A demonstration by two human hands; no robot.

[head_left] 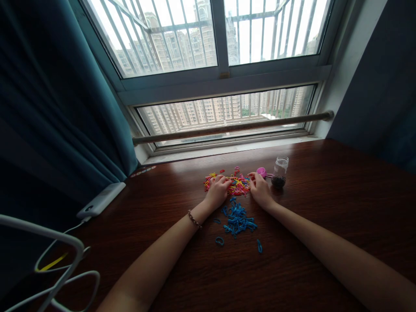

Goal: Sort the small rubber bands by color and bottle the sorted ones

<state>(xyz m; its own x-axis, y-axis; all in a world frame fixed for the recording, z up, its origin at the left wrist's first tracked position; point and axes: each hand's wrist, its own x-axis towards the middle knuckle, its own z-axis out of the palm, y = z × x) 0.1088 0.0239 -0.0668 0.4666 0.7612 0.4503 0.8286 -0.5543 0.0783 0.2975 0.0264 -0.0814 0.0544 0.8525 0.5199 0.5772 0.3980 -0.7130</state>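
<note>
On the table (341, 186), see mixed pile (240, 185) spread sideways, left hand (220, 187) over it, right hand (259, 190) at its right end, blue pile (238, 219) on its near side; cannot tell whether grasping.

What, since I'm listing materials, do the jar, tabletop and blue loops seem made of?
Jar: clear, glossy plastic or glass; its walls are see-through. Tabletop: probably varnished wood or veneer, given reddish-brown grain and pale sheen. Blue loops: perhaps rubber or plastic; evenly coloured, too small to settle.
</note>
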